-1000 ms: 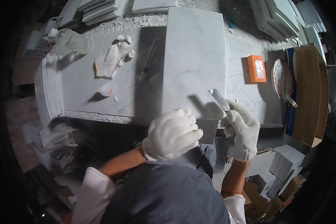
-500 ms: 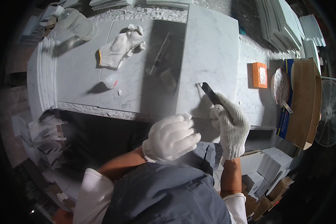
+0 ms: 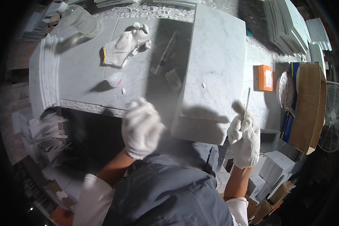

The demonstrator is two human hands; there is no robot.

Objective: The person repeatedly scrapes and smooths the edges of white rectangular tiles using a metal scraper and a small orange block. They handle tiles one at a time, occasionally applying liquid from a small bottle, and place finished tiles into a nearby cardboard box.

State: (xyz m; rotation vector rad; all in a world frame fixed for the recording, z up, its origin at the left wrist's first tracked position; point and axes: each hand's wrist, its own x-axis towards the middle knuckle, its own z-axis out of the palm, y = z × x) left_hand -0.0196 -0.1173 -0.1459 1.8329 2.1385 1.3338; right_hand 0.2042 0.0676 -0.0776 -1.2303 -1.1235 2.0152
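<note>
We look down on a long white marble workbench (image 3: pixel 83 75), its left end cut in stepped mouldings. On it lies a veined marble slab (image 3: pixel 214 67), the near edge overhanging toward us. Stacks of pale tiles (image 3: pixel 286 26) fill the upper right; a cardboard box (image 3: pixel 309 109) stands at the right edge, with an orange block (image 3: pixel 265 77) just beside the slab.

Our left hand (image 3: pixel 141 128) — gloved in white knit, blurred — hovers over the bench's near edge, just left of the slab; we cannot tell whether it grips anything. Our right hand (image 3: pixel 245 137), gloved alike, is curled tight around a thin blade-like tool (image 3: pixel 247 101) that points upright at the slab's near right corner.

Farther up the bench lie a spare glove (image 3: pixel 122 45), a slim pen-like tool (image 3: pixel 166 52) and a small white cap (image 3: pixel 113 80) — all well apart from both hands.
</note>
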